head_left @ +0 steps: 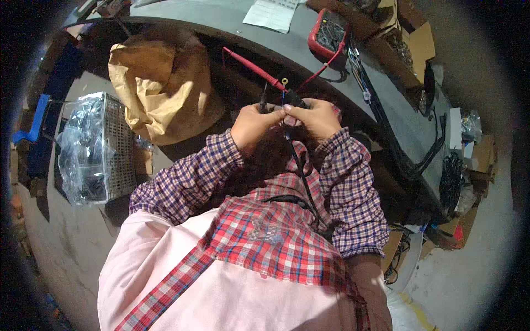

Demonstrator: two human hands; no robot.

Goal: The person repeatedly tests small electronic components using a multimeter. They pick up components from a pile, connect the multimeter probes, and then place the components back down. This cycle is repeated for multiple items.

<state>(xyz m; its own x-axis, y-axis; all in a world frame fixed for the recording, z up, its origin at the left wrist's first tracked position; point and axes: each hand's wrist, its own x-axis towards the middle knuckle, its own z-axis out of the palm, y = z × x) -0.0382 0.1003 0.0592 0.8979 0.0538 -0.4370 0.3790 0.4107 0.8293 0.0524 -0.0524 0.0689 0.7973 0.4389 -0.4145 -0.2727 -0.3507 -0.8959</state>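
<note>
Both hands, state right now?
Left hand: closed, holding a slim black piece.
Right hand: closed, holding a dark piece beside the red probe; can't tell exactly what.

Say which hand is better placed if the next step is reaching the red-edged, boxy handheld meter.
Likely the right hand: the red-edged, boxy handheld meter lies nearer it than the left hand.

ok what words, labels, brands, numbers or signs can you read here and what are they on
None can be read well enough to quote.
Paper: printed grid, too small to read.
Meter: markings on its face, too small and blurred to read.
</note>
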